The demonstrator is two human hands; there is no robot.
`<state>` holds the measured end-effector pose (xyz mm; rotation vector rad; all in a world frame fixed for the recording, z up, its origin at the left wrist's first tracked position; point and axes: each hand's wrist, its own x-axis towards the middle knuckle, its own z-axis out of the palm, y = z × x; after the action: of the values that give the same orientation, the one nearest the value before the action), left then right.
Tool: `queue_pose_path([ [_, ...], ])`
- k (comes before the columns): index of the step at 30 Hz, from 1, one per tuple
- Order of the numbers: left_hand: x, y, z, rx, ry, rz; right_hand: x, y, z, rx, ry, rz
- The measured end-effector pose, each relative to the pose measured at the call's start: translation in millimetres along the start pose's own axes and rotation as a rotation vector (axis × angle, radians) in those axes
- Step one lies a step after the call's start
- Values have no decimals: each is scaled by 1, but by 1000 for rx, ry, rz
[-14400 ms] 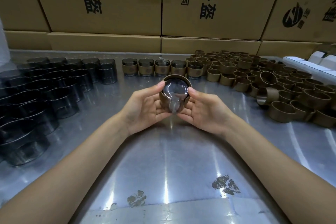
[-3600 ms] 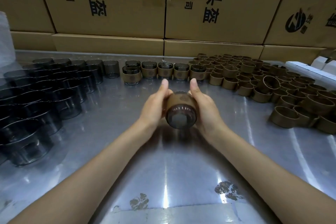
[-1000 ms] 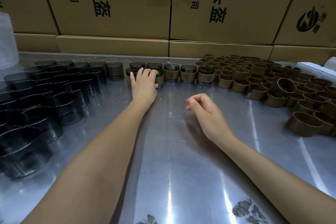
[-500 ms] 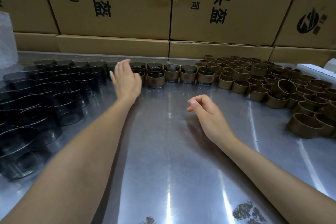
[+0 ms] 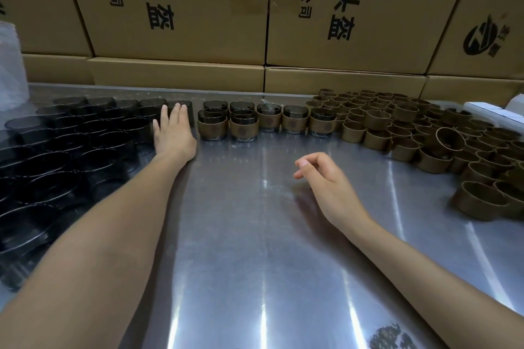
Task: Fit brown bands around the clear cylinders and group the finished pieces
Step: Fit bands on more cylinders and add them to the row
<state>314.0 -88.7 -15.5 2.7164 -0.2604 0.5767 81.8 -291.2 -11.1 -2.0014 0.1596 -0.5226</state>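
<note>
The left hand (image 5: 174,133), fingers straight and empty, reaches the unbanded clear cylinders (image 5: 85,136) standing upright at frame left, while the right hand (image 5: 326,178), loosely curled and empty, lies nearer the brown bands (image 5: 411,133) at right.

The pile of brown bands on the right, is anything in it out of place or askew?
Yes. Most brown bands stand upright with openings up, but one band near the pile's front is tipped on its side, its round opening facing the camera. Nothing looks spilled or damaged.

Left hand (image 5: 173,133) reaches a clear cylinder (image 5: 181,110), seemingly touching; right hand (image 5: 326,181) hovers
</note>
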Motion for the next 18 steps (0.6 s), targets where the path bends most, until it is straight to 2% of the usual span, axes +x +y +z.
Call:
queue_pose_path([
  [5, -9, 3, -6, 111, 138, 84, 1, 1, 0, 2, -1, 1],
  [10, -21, 8, -13, 236, 198, 105, 1, 1, 0, -3, -3, -1],
  [18, -59, 19, -29, 161, 247, 91, 0, 1, 1, 12, -3, -14],
])
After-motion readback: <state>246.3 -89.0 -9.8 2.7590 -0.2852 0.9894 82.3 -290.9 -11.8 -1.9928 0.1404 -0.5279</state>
